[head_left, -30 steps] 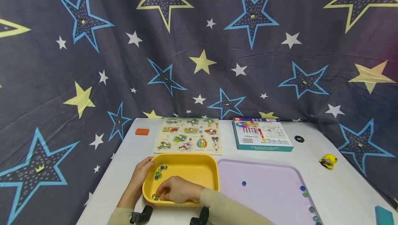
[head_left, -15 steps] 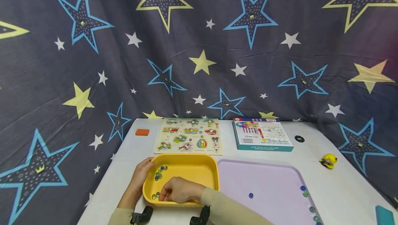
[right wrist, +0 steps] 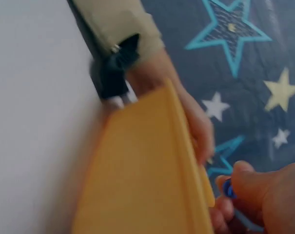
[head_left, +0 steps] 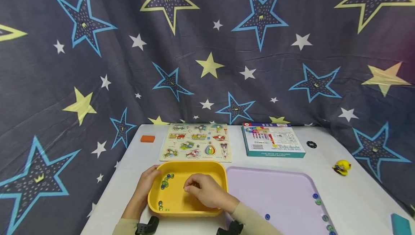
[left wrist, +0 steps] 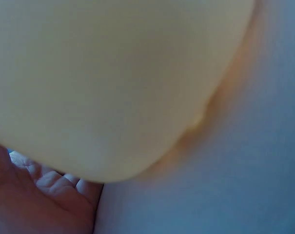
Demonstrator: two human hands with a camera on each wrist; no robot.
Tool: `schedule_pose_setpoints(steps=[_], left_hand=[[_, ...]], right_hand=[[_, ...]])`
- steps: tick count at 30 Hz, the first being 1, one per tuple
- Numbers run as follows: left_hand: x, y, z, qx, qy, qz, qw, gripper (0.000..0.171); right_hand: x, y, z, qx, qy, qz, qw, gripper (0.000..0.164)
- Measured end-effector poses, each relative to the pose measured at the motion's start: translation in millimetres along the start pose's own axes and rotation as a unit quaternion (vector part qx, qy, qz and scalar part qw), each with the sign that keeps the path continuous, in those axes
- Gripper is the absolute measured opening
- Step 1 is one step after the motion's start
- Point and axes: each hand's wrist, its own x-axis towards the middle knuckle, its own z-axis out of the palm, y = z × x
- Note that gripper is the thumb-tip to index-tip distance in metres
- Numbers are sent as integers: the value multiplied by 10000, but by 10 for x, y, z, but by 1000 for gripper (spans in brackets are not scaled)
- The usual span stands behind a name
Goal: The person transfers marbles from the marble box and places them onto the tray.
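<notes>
A yellow tray (head_left: 207,166) stands at the front left of the table. My left hand (head_left: 146,184) grips its left rim near the far corner; the left wrist view shows part of that hand (left wrist: 49,200) beside the tray's blurred wall (left wrist: 98,97). Above the tray's floor, my right hand (head_left: 209,191) has its fingers bent. In the right wrist view it pinches a blue glass marble (right wrist: 228,188) between thumb and fingers. Inside the tray, several green and blue marbles (head_left: 165,183) cluster along the left side, and a few more marbles (head_left: 160,208) lie in the near left corner.
A lilac tray (head_left: 275,177) adjoins on the right, with a lone blue marble (head_left: 267,216) and several marbles (head_left: 325,218) along its right edge. Behind are a picture puzzle board (head_left: 197,143), a flat box (head_left: 273,141) and an orange block (head_left: 147,138). A toy duck (head_left: 342,167) stands right.
My right hand has risen from the tray's near left corner and moved right. The lone blue marble has rolled right and nearer on the lilac tray. My left hand keeps its place.
</notes>
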Motion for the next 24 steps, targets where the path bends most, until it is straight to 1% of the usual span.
schedule_pose_setpoints(steps=[4,8,10,13,15,17,19,21,24], left_hand=[[-2,-1,-4,-12,24,-74,10000,32],[0,3,-8,-29,0,-81,10000,32],[5,4,-9,-1,-1,-79,10000,32],[11,8,-12,24,-12,-109,9999,32],[19,5,-15,35,-33,-113,9999,33],[20,4,-17,14,-66,-101,9999,34],[24,-6,-17,-15,-81,-84,9999,34],[21,-11,-17,-25,-77,-79,9999,33],[18,-22,-17,-33,-70,-66,9999,33]], right_hand=[[-129,112,-204,359,480,-86,9982,11],[-271,184,-415,349,991,-102,9944,7],[-362,144,-527,333,1269,-131,9913,7],[-478,97,-681,343,1707,59,9847,10],[-531,127,-771,313,2039,183,9783,12],[-555,273,-843,223,2344,364,9712,12],[-584,446,-911,112,2605,420,9645,13],[-623,621,-980,16,2795,457,9591,14],[-705,796,-1078,-165,2990,544,9526,16]])
